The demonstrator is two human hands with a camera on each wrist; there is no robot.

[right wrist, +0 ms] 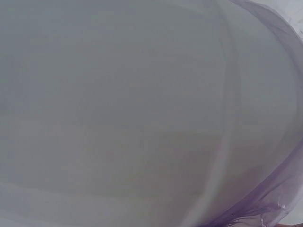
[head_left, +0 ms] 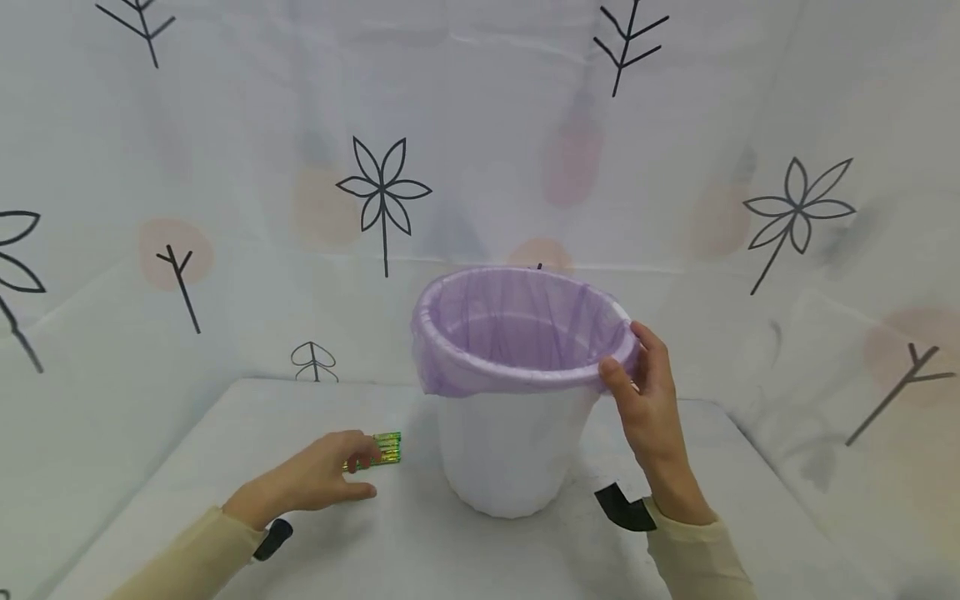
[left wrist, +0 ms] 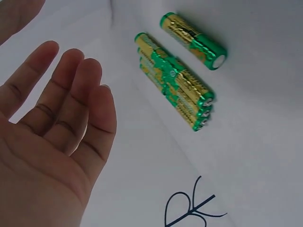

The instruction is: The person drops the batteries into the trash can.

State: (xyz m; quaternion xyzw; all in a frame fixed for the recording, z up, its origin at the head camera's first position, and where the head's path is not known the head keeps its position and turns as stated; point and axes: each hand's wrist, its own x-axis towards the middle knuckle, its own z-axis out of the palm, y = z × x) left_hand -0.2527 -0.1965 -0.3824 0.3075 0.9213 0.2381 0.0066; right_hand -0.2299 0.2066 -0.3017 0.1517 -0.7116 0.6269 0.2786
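Observation:
A white trash can point(head_left: 517, 454) stands on the table, lined with a thin purple bag point(head_left: 510, 333) folded over its rim. My right hand point(head_left: 654, 412) grips the rim at the right side, thumb in front; the right wrist view is filled by the can's wall point(right wrist: 118, 94). Just left of the can, my left hand point(head_left: 315, 477) hovers near green-and-gold batteries point(head_left: 389, 447) and partly covers them. The left wrist view has several batteries point(left wrist: 173, 78) lying side by side and a single battery point(left wrist: 194, 41) apart from them. Nothing is held by the left hand, its fingers loosely bent.
The white tabletop point(head_left: 397, 550) reaches back to a pale cloth backdrop point(head_left: 480, 167) printed with plant outlines. Dark straps, one of them a black band point(head_left: 626, 508), sit at both wrists.

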